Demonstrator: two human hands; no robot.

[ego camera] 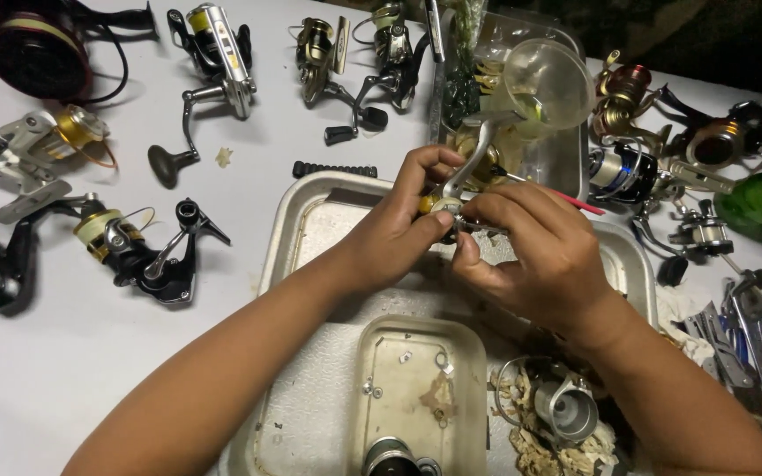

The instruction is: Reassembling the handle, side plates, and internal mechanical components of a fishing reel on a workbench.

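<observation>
My left hand (394, 229) and my right hand (535, 256) meet over a large metal tray (297, 220). Between them is a fishing reel body (445, 204) with a silver stem (469, 159) rising toward the back. The left fingers pinch the reel body from the left. My right hand grips its other side, and a thin red tool (575, 203) sticks out past the right fingers. A small metal tray (416, 388) with a few tiny screws and washers lies below the hands, inside the big tray. A silver spool part (566, 410) rests on rag scraps at the lower right.
Several fishing reels lie around on the white table: a black one (147, 251) at left, a gold one (46, 141), others along the back (218, 53) and right (654, 132). A clear plastic cup (544, 84) stands in a container behind the tray. Pliers (747, 335) lie at far right.
</observation>
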